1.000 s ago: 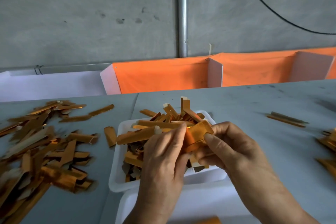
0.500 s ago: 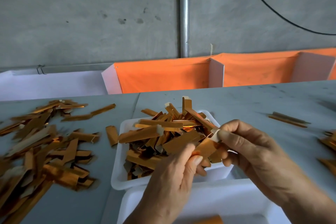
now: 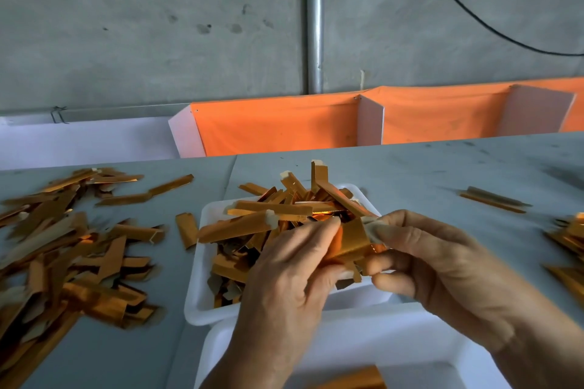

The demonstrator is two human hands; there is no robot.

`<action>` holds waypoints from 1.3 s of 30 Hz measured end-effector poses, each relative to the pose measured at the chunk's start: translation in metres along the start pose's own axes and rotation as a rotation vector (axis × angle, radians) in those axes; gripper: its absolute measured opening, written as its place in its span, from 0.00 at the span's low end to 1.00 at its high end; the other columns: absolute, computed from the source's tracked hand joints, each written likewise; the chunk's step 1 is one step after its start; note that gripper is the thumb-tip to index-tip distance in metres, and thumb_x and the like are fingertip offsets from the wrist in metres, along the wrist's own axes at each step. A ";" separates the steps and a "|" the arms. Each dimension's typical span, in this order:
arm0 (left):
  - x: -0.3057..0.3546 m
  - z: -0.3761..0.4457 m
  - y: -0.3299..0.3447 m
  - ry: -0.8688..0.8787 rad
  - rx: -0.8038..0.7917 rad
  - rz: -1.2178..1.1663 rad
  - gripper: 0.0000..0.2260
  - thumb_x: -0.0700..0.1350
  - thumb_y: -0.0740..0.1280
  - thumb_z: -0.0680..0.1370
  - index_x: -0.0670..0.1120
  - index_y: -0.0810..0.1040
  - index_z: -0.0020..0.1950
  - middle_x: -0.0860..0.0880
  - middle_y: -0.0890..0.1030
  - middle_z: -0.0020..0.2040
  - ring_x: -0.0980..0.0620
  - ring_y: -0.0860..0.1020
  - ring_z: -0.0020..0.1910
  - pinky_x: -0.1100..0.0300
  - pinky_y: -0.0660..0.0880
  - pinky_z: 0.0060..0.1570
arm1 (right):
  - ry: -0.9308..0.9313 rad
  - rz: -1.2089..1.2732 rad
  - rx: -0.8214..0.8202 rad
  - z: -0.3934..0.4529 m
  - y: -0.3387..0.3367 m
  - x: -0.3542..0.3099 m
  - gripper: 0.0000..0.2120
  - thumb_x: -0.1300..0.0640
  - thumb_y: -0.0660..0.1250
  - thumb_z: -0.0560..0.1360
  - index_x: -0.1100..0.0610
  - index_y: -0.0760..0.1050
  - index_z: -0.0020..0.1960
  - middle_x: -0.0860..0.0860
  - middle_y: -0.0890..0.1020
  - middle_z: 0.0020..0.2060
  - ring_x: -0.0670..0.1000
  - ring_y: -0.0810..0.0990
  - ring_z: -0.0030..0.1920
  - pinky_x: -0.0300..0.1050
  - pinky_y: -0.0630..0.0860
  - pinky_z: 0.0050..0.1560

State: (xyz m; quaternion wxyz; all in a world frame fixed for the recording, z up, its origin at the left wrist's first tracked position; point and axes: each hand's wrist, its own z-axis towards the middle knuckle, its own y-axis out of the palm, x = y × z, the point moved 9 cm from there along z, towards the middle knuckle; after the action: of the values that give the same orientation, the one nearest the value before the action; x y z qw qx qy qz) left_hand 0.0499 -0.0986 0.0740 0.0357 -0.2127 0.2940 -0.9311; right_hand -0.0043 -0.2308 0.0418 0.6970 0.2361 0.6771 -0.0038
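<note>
Both my hands hold one shiny gold card strip (image 3: 353,240) above a white tray (image 3: 198,287). My left hand (image 3: 290,287) pinches its left part between thumb and fingers. My right hand (image 3: 436,265) pinches its pale right end, fingers curled. The strip looks bent between the two hands. The tray beneath is heaped with several more gold strips (image 3: 284,211), some poking over its rim.
A large loose pile of gold strips (image 3: 63,249) covers the grey table on the left. A second white tray (image 3: 410,350) sits nearest me. More strips lie at the right (image 3: 493,199) and the right edge (image 3: 568,240). Orange cloth bins (image 3: 278,126) line the back.
The hands drew the strip out straight above the tray half a second ago; now they have come closer together again and the strip is bent between them.
</note>
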 end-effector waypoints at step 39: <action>-0.083 -0.024 0.006 -0.748 0.168 -0.666 0.39 0.57 0.70 0.63 0.51 0.64 0.72 0.55 0.76 0.64 0.60 0.78 0.58 0.68 0.76 0.52 | -0.331 -0.571 0.274 0.009 -0.028 -0.019 0.12 0.68 0.66 0.75 0.53 0.78 0.38 0.50 0.79 0.27 0.46 0.77 0.28 0.35 0.74 0.30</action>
State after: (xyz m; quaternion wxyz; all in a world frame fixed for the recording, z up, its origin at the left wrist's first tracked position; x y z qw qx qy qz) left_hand 0.1144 -0.0750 0.0216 -0.1431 -0.6102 0.1014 -0.7726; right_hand -0.0062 -0.2650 0.0499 0.7300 0.1248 0.5870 -0.3271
